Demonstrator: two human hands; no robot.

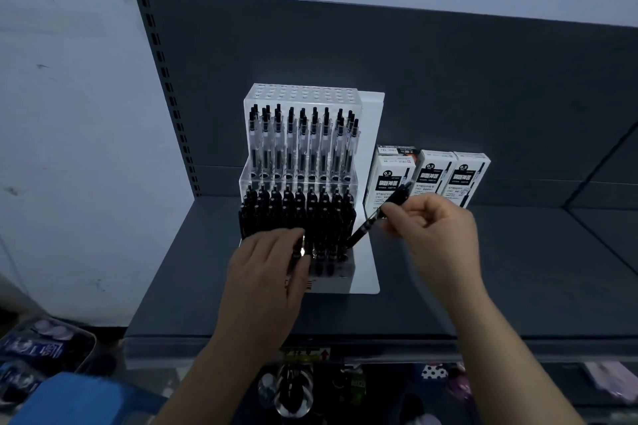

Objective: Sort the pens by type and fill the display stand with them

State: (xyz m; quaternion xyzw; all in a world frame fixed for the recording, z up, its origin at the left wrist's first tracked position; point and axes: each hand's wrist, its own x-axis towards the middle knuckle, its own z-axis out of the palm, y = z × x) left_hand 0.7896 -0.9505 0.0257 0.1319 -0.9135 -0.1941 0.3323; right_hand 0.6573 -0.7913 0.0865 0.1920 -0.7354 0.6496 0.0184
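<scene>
Display stand (pixel 303 95) sits mid-frame on the dark shelf (pixel 483 269), and we judge it close to full. Its upper tier carries a rank of clear pens (pixel 300 145) standing upright, and its lower tiers hold a dense block of black pens (pixel 310 214). For what is in place, the sorting by type looks done. What seems left is the front row at the stand's lower right, where a few holes look open. The perforated block above the clear pens also holds nothing, though we cannot say whether it is meant to.

The left hand (pixel 272 266) lies over the front left of the black block, fingers curled down among the pens. We cannot tell whether it grips any or only steadies them, and it hides that corner.

The right hand (pixel 435 228), right of centre, pinches one pen between thumb and fingers.

Pen boxes (pixel 431 176) stand just right of the stand; whether they still hold stock is hidden from us.

The held pen (pixel 366 226) slants down-left, its lower end at the stand's front right corner. We judge it is bound for an open hole there.

Dim light merges the black pens, so we cannot count them.
</scene>
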